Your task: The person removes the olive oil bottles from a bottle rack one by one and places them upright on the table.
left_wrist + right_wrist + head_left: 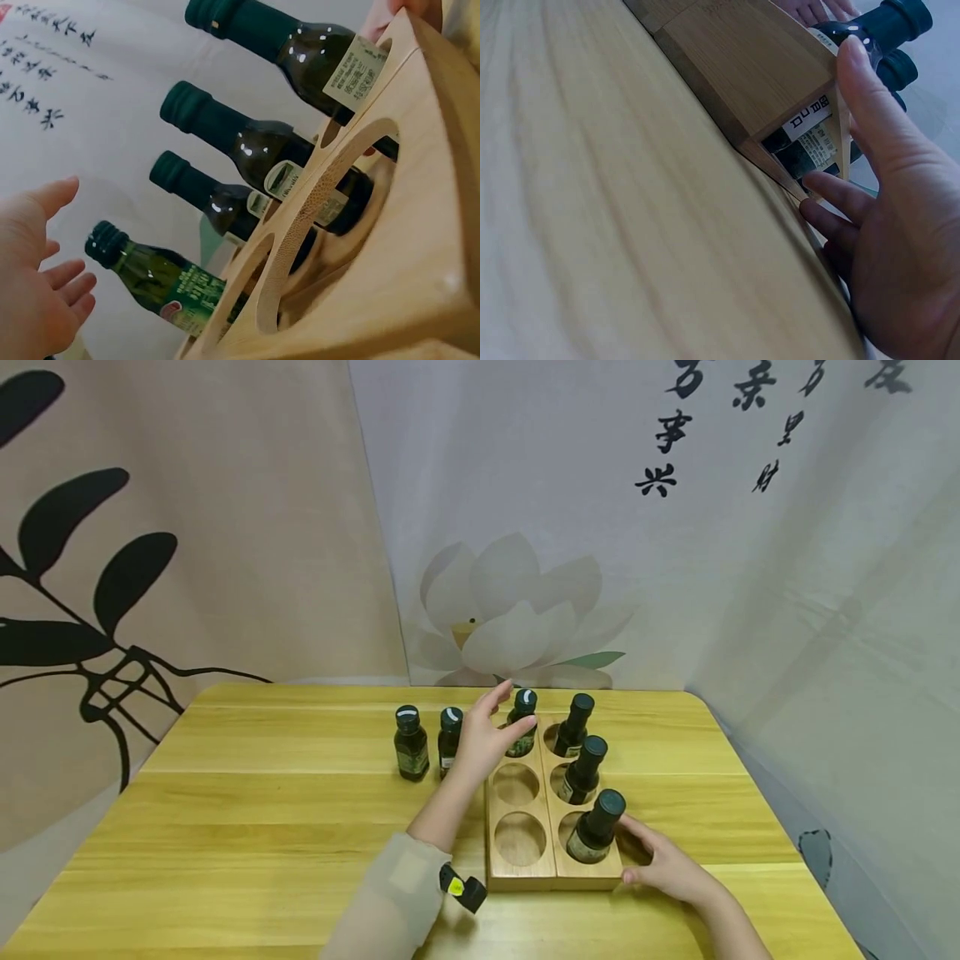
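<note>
A wooden rack [517,885] with two columns of round holes stands on the table. Its right column holds three dark, long-capped bottles: front [592,835], middle [581,777] and back [572,731]. A green-labelled bottle [165,289] fills the back-left hole. My left hand [483,739] is beside that bottle, thumb and fingers spread; the left wrist view shows a gap between them. At the rack's front right corner, my right hand [671,864] rests with fingers loosely bent along the side, close to the front bottle. Whether the fingertips press the wood, I cannot tell.
Two more dark bottles stand left of the rack: one [412,747] in full view, another [448,735] partly behind my left hand. The rack's middle-left hole [516,785] and front-left hole [520,839] hold nothing. A printed cloth [525,510] hangs behind the table [262,827].
</note>
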Motion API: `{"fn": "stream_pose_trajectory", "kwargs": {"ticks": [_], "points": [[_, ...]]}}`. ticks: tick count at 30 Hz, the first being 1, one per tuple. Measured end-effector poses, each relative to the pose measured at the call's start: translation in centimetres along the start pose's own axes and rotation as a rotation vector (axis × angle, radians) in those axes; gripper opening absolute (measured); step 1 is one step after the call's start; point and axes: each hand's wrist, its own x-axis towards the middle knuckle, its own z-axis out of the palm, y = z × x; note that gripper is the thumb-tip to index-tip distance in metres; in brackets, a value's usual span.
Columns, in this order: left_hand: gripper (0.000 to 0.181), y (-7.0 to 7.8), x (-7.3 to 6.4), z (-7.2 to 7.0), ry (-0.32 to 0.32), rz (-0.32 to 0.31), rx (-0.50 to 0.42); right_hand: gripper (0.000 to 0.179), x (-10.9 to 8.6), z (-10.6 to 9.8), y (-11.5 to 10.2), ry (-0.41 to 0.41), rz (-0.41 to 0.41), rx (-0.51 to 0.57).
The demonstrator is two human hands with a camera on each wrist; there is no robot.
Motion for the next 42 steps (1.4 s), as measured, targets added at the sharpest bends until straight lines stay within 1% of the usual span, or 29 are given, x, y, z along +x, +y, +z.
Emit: {"fn": "stream_pose_trajectory", "kwargs": {"ticks": [4, 6, 9, 14, 18, 25, 28, 32, 37, 42], "points": [[0.067, -0.5, 0.7, 0.6, -0.005, -0.067, -0.015, 0.088, 0.0, -0.1, -0.1, -0.005, 0.003, 0.015], [0.065, -0.8, 0.9, 0.9, -0.004, -0.089, -0.029, 0.088, 0.0, -0.1, -0.1, -0.007, 0.003, 0.015], [0.063, -1.0, 1.2, 1.2, 0.004, -0.114, -0.04, 0.087, 0.0, -0.1, -0.1, -0.008, 0.002, 0.013], [0.056, -1.5, 1.4, 1.6, 0.022, -0.13, -0.036, 0.087, 0.0, 0.0, -0.1, -0.007, -0.006, 0.005], [0.046, -1.7, 1.6, 1.9, 0.04, -0.115, -0.024, 0.087, 0.1, 0.0, -0.2, -0.005, -0.011, 0.003], [0.036, -1.8, 1.7, 2.2, 0.06, -0.08, -0.028, 0.086, 0.1, 0.0, -0.1, 0.0, -0.022, -0.012], [0.035, -1.8, 1.6, 2.3, 0.057, -0.067, -0.021, 0.085, 0.0, 0.1, 0.0, -0.001, -0.026, -0.007], [0.038, -1.7, 1.5, 2.5, 0.053, -0.056, -0.003, 0.086, 0.0, 0.1, 0.1, -0.003, -0.025, -0.008], [0.035, -1.2, 1.5, 2.4, 0.072, -0.045, -0.028, 0.086, 0.0, 0.1, 0.0, -0.004, -0.017, 0.003], [0.033, -0.2, 1.7, 2.1, 0.098, 0.004, -0.07, 0.086, -0.1, 0.0, 0.1, 0.001, 0.004, -0.007]]}}
